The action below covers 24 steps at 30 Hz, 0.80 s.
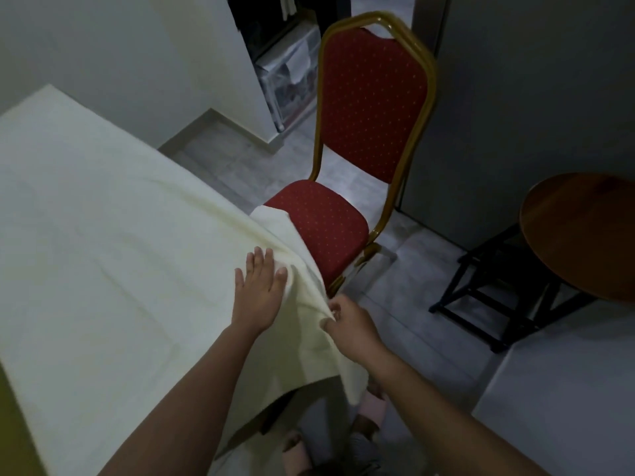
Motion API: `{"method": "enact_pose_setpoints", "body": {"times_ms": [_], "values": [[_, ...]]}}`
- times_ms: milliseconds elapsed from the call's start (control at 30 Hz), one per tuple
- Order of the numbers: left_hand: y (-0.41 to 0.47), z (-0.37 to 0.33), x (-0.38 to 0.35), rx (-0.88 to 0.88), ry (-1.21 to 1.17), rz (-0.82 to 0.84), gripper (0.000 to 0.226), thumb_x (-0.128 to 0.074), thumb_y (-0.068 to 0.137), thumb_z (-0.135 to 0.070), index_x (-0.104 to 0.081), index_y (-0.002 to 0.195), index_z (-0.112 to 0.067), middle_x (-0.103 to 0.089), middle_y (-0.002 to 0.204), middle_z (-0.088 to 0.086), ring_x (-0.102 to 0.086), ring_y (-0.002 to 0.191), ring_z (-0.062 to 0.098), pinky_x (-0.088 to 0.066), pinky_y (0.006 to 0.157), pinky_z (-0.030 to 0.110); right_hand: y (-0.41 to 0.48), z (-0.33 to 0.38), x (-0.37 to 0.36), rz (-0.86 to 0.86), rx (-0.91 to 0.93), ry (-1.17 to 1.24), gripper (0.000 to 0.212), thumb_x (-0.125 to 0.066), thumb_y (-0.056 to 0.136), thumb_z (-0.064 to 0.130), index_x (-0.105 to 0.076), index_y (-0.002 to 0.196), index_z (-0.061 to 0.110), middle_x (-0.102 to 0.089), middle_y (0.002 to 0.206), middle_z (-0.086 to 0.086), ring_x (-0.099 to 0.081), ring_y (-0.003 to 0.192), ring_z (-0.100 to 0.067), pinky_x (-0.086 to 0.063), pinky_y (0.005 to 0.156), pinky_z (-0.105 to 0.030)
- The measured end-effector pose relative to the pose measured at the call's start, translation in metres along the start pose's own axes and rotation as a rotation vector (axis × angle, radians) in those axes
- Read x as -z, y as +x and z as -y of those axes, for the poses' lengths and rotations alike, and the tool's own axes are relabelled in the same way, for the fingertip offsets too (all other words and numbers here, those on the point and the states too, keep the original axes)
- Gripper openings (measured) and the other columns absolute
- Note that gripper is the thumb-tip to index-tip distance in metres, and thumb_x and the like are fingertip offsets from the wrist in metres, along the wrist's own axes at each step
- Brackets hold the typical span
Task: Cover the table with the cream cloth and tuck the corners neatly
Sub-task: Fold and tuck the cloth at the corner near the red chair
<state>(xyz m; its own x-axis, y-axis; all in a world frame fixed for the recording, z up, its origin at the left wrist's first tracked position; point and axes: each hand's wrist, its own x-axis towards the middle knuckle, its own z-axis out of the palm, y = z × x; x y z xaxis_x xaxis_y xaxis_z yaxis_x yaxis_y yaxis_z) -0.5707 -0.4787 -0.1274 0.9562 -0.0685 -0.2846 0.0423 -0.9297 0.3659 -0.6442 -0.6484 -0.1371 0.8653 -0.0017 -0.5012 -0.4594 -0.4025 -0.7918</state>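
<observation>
Head view, dim indoor light. The cream cloth (103,218) is lying spread over the worktop, covering the whole visible top from the far left corner to the near right corner; faint fold creases are showing across it. At the far left near edge a strip of olive-yellow surface (10,424) is showing beside the cloth.

The left hand (256,290) is pressing flat on the cloth near the right corner, fingers extended and slightly spread, holding nothing. The right hand (347,324) is just off the corner, its grip closed in a pinch on a ridge of the cloth's hanging edge, thumb and fingertips pulling the fabric into a raised fold. Below that, the cloth is draping down past the worktop edge, one flap hanging toward the floor.

A red chair (360,132) with a gold frame is standing just beyond the corner, and a bit of the cloth is resting on its seat. The floor (395,304) is pale grey tile. White walls are meeting behind the worktop on the left. A clear plastic drawer unit (292,73) is standing in a dark recess far behind the chair. On the right, a round wooden table (584,235) on a black folding stand (498,304) is sitting well apart. Pink slippers (371,407) are showing near the bottom.
</observation>
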Motion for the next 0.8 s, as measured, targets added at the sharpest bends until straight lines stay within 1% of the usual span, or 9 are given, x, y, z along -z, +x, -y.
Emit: {"method": "enact_pose_setpoints", "body": {"times_ms": [100, 167, 267, 367, 433, 533, 667, 733, 800], "values": [[-0.003, 0.0, 0.0, -0.035, -0.004, -0.032, 0.056, -0.017, 0.102, -0.039, -0.004, 0.153, -0.02, 0.002, 0.161, -0.001, 0.006, 0.148, 0.015, 0.006, 0.119, 0.042, -0.013, -0.001, 0.01, 0.072, 0.034, 0.165, 0.016, -0.064, 0.087, 0.02, -0.061, 0.102, 0.016, -0.066, 0.092, 0.003, -0.061, 0.079, -0.011, -0.044, 0.062, -0.022], [-0.007, 0.002, 0.0, -0.062, 0.013, -0.043, 0.056, -0.018, 0.102, -0.04, -0.004, 0.153, -0.021, -0.001, 0.161, -0.001, 0.003, 0.148, 0.016, 0.002, 0.119, 0.043, -0.009, -0.021, 0.013, -0.033, 0.037, -0.081, 0.011, -0.06, 0.088, 0.023, -0.062, 0.095, 0.015, -0.064, 0.088, 0.004, -0.06, 0.081, -0.017, -0.041, 0.063, -0.026], [-0.019, 0.003, -0.002, -0.044, 0.053, -0.03, 0.056, -0.018, 0.102, -0.04, -0.006, 0.153, -0.021, -0.001, 0.161, 0.0, 0.003, 0.148, 0.014, 0.003, 0.12, 0.041, -0.005, -0.035, 0.004, -0.121, 0.077, -0.434, 0.022, -0.053, 0.091, 0.027, -0.057, 0.075, 0.013, -0.066, 0.084, -0.009, -0.061, 0.084, -0.03, -0.039, 0.064, -0.031], [-0.027, 0.002, -0.001, -0.05, 0.028, -0.061, 0.055, -0.015, 0.102, -0.038, -0.007, 0.153, -0.019, -0.001, 0.161, 0.001, 0.004, 0.148, 0.014, 0.005, 0.12, 0.041, -0.011, -0.022, -0.021, -0.17, 0.198, -0.591, 0.015, -0.049, 0.09, 0.028, -0.059, 0.087, 0.017, -0.062, 0.096, -0.002, -0.055, 0.095, -0.023, -0.038, 0.081, -0.037], [-0.024, 0.001, -0.001, -0.049, 0.012, -0.101, 0.055, -0.016, 0.103, -0.038, -0.006, 0.153, -0.018, -0.001, 0.161, 0.003, 0.003, 0.148, 0.015, 0.006, 0.12, 0.042, -0.016, -0.026, -0.037, -0.209, 0.167, -0.516, 0.011, -0.05, 0.087, 0.026, -0.055, 0.094, 0.019, -0.058, 0.099, 0.002, -0.054, 0.095, -0.02, -0.04, 0.083, -0.037], [-0.009, -0.006, 0.001, -0.073, 0.05, -0.125, 0.056, -0.018, 0.102, -0.039, -0.008, 0.152, -0.016, -0.002, 0.161, 0.005, 0.002, 0.149, 0.018, 0.004, 0.119, 0.046, -0.001, -0.059, -0.043, -0.217, -0.019, -0.332, 0.014, -0.052, 0.087, 0.024, -0.051, 0.099, 0.017, -0.062, 0.1, -0.004, -0.059, 0.09, -0.024, -0.045, 0.072, -0.031], [0.006, -0.015, -0.004, -0.131, 0.089, -0.05, 0.059, -0.014, 0.101, -0.045, -0.006, 0.153, -0.018, 0.0, 0.161, 0.004, 0.004, 0.149, 0.018, 0.004, 0.118, 0.046, 0.022, -0.092, -0.032, -0.278, -0.136, -0.333, 0.01, -0.051, 0.09, 0.022, -0.058, 0.093, 0.016, -0.067, 0.095, -0.01, -0.061, 0.081, -0.027, -0.047, 0.066, -0.031], [0.004, -0.012, -0.007, -0.136, 0.102, -0.048, 0.058, -0.014, 0.101, -0.045, -0.008, 0.153, -0.019, -0.001, 0.161, 0.004, 0.004, 0.149, 0.019, 0.003, 0.118, 0.046, 0.018, -0.09, -0.029, -0.379, -0.123, -0.348, 0.016, -0.049, 0.09, 0.017, -0.06, 0.079, 0.017, -0.067, 0.083, -0.009, -0.057, 0.069, -0.023, -0.042, 0.058, -0.028], [0.0, -0.004, -0.007, -0.135, 0.1, -0.052, 0.057, -0.013, 0.101, -0.045, -0.009, 0.153, -0.02, -0.002, 0.161, 0.004, 0.004, 0.149, 0.018, 0.002, 0.119, 0.046, -0.008, -0.081, -0.028, -0.603, 0.025, -0.337, 0.019, -0.052, 0.087, 0.013, -0.057, 0.068, 0.015, -0.062, 0.07, -0.005, -0.053, 0.06, -0.021, -0.033, 0.055, -0.028]]}}
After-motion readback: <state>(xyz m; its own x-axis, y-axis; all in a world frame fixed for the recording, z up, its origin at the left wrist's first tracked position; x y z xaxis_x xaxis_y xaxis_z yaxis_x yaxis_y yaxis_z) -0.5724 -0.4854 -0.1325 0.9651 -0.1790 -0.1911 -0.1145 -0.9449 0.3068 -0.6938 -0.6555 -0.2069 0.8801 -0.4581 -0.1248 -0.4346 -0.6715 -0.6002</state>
